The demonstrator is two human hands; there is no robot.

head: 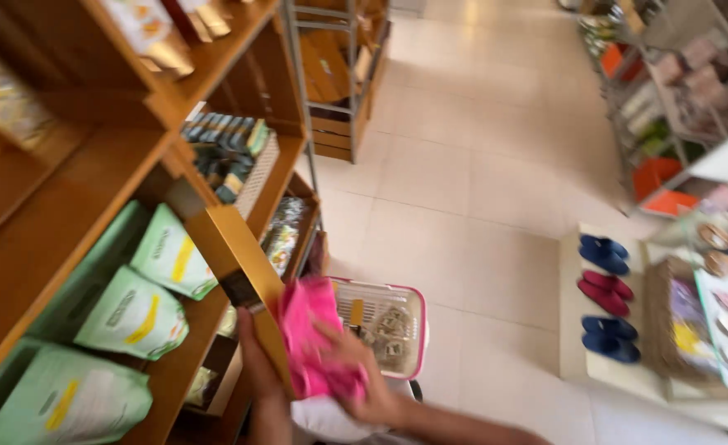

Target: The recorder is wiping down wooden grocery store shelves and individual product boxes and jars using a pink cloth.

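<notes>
2 hands meet at a flat gold box [234, 255] and a pink cloth [314, 338]. The left hand [253, 346] grips the box's lower edge from beneath, fingers wrapped shut around it; the right hand [362, 381] presses the bunched cloth against the box's face, fingers curled into the folds.

The box is stiff, smooth and glossy, and tilts steeply up and away from the left hand, so a firm rub could slide it out of that 1-handed hold. Just beyond the right hand sits a white slatted basket [409, 303] with a pink rim. Left of the left hand, 3 soft, matte pale-green pouches [133, 317] lean on the wooden shelf [59, 222], where a slipping box might knock them.
</notes>
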